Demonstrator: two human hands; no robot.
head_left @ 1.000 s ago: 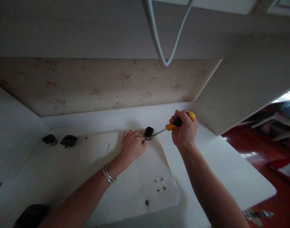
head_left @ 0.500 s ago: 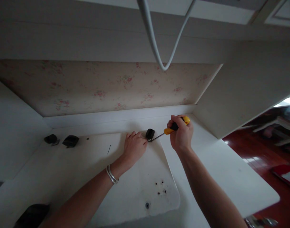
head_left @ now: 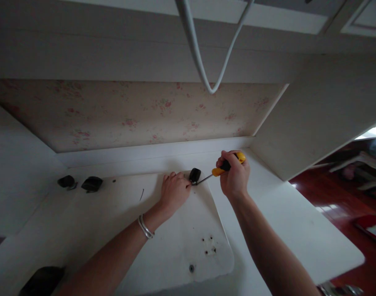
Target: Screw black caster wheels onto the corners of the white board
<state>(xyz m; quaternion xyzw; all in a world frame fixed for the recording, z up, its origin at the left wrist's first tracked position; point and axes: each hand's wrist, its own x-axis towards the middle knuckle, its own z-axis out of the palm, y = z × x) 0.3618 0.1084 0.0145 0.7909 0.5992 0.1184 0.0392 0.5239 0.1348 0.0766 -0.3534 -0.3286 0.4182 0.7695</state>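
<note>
A white panel [head_left: 169,230] with rounded corners lies flat on a white surface. Near its far right edge stands a small black part [head_left: 194,174] that looks like a furniture caster, with a metal base. My left hand [head_left: 176,190], a silver bangle on its wrist, is closed at the left of the caster, its fingertips against the base. In my right hand [head_left: 235,176] is a screwdriver [head_left: 218,171] with a yellow and black handle. Its shaft slants down to the left and the tip meets the caster's base. Whether a screw sits under the tip cannot be made out.
Two more black casters [head_left: 92,183] are at the panel's far left, another [head_left: 42,280] at the near left. Several screw holes [head_left: 208,245] mark the near right. A white cable [head_left: 211,88] hangs overhead. White boards enclose both sides; red wooden floor [head_left: 338,205] shows right.
Both hands, the screwdriver and the caster keep almost the same places. The view has shifted very slightly.
</note>
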